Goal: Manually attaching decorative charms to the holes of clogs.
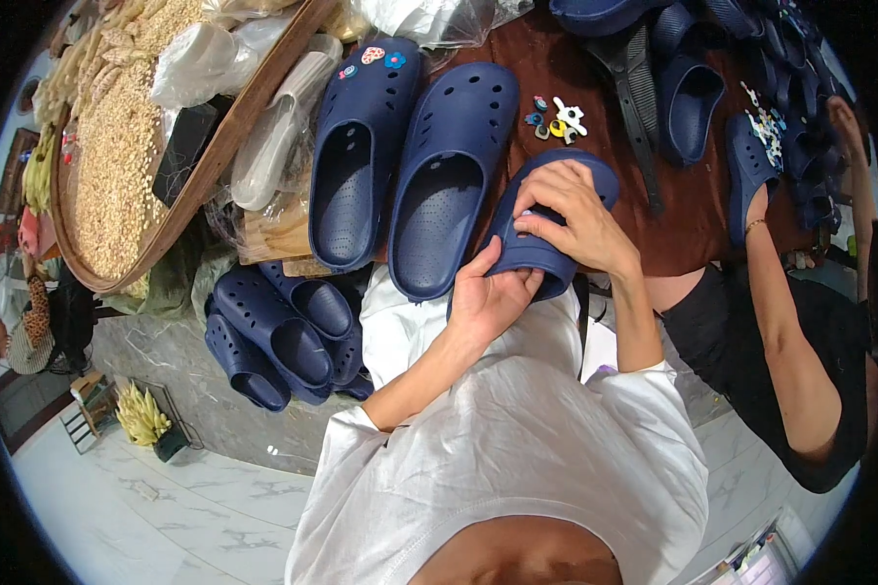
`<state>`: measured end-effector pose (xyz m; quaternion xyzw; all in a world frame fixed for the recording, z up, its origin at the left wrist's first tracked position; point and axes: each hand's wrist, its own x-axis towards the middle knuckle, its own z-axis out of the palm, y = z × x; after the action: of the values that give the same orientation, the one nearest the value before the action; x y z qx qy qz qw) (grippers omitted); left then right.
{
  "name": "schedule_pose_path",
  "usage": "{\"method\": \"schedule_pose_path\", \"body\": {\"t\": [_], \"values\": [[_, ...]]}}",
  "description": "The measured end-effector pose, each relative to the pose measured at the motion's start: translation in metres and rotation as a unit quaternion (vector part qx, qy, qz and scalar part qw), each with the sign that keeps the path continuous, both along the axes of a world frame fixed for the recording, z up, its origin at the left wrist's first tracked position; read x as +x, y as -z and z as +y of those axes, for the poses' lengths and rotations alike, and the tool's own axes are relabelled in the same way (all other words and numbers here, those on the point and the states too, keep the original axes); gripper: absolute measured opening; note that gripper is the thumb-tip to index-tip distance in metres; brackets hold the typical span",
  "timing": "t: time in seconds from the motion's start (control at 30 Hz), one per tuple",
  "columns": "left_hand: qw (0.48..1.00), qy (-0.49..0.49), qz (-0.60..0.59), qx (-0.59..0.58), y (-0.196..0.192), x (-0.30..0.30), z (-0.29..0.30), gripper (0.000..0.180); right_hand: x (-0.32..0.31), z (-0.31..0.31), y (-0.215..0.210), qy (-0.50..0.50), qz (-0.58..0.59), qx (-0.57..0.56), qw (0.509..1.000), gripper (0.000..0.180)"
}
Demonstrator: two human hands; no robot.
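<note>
A navy clog (600, 175) lies tilted in front of me at the brown cloth's near edge. My left hand (496, 300) grips it, with fingers tucked into the foot opening and the thumb outside. Over the clog's top, my right hand (578, 216) is curled, its thumb and fingers pinched close together; whatever they hold, if anything, is hidden. Just beyond lie several small shoe charms (561, 122) in white, yellow and blue. To the left stand a plain navy clog (456, 180) and another navy clog (363, 146) with three charms on its toe.
At the left, a round wooden-rimmed tray (117, 214) holds pale grains. More navy clogs (283, 336) hang or rest below the table's edge. On the right, a co-worker's arm (785, 331) reaches into a clog (746, 171) with charms on it. Dark footwear (691, 107) is piled behind.
</note>
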<state>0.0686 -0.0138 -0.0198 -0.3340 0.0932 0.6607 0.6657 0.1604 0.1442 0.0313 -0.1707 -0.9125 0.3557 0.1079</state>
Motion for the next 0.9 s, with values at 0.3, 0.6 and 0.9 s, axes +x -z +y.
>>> {"method": "schedule_pose_path", "body": {"t": [0.3, 0.6, 0.9], "values": [[1.000, -0.014, -0.021, 0.013, 0.004, 0.002, -0.002, 0.044, 0.005, -0.007, 0.002, 0.012, 0.043, 0.033, 0.998, 0.012], [0.998, -0.032, -0.045, 0.005, 0.010, 0.003, -0.003, 0.043, -0.010, 0.018, 0.007, 0.228, 0.197, -0.081, 0.950, 0.011], [0.994, 0.054, 0.005, 0.093, 0.005, 0.010, -0.006, 0.036, -0.022, 0.074, 0.017, 0.282, 0.144, 0.049, 0.947, 0.017]]}}
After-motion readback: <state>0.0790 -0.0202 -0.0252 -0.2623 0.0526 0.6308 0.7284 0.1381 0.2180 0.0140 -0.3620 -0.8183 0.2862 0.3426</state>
